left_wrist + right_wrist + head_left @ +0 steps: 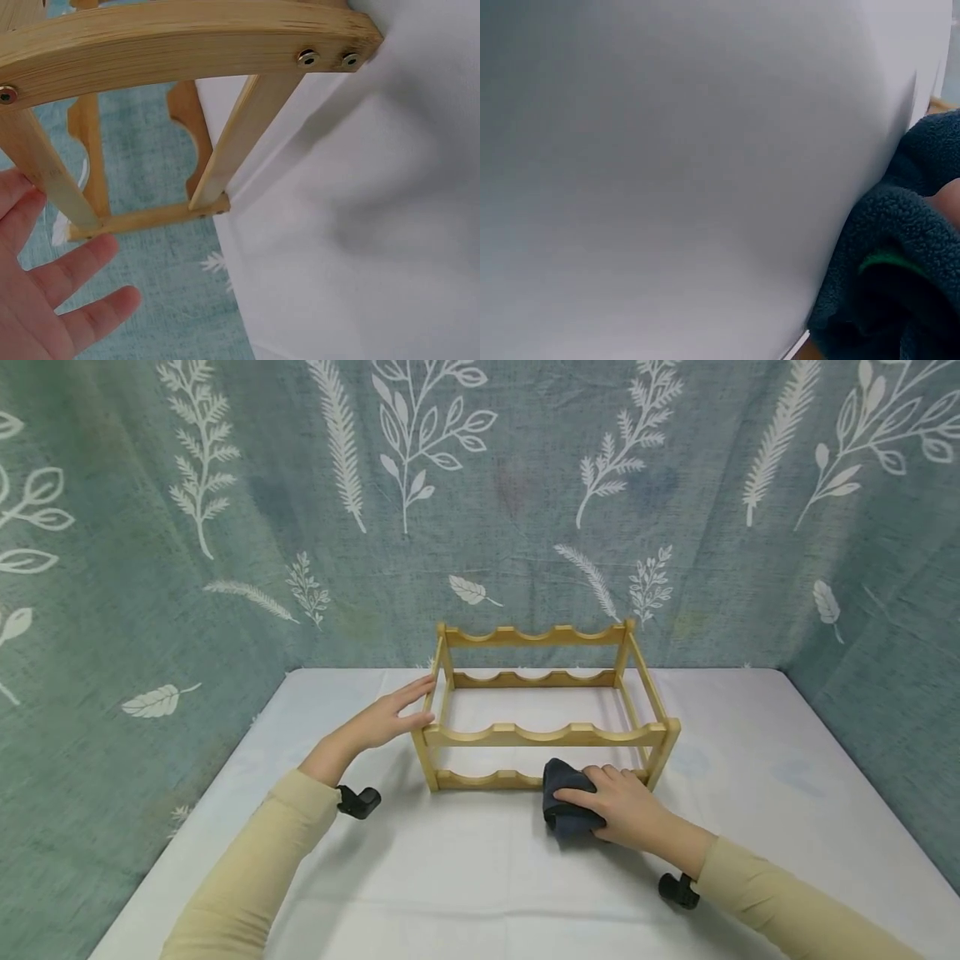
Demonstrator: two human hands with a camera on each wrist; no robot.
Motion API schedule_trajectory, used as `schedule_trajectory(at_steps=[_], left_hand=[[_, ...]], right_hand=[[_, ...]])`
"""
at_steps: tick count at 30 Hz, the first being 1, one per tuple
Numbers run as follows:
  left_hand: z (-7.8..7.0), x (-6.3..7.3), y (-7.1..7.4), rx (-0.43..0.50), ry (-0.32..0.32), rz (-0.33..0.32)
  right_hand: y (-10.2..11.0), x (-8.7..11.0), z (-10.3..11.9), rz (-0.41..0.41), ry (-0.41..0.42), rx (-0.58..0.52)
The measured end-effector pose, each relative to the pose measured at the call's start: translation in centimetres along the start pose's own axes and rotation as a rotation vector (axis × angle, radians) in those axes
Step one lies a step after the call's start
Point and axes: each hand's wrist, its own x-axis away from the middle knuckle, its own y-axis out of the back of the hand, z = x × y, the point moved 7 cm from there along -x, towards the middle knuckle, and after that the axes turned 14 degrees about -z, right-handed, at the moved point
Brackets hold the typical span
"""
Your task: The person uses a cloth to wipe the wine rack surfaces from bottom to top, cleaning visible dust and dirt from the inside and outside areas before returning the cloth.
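Note:
A light wooden rack (540, 737) with scalloped rails stands on the white-covered table. My left hand (378, 718) is at the rack's left end, fingers extended along the upper side bar. In the left wrist view the fingers of the left hand (45, 300) are spread beside a wooden post (49, 169). A dark blue, fuzzy cloth (564, 792) lies bunched under my right hand (630, 808), which grips it at the rack's lower front rail, right of the middle. The right wrist view shows the folded cloth (885, 217) at the edge, with little of the hand visible.
The white tablecloth (450, 877) spreads in front of the rack and to both sides. Behind stands a blue-green curtain (525, 568) with white leaf prints, which continues along the left and right sides. Metal screws (308, 58) show in the rack's bar.

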Motion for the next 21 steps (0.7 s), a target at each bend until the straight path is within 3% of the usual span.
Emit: schedule_trajectory(at_steps=[3,11,17,21], left_hand=[[0.5,-0.1,-0.2,-0.004,0.003,-0.008],[0.5,0.0,-0.3,0.007,0.016,-0.008],[0.5,0.0,-0.1,0.009,0.008,-0.023],[0.3,0.0,-0.2,0.004,-0.010,-0.028]], right_hand=[[0.5,1.2,-1.0,0.004,-0.015,0.011],[2.0,5.2,-4.4,0.128,-0.121,0.030],[3.6,7.3,-5.8,0.175,-0.128,-0.033],[4.3,7.9,-6.0,0.186,-0.086,-0.077]])
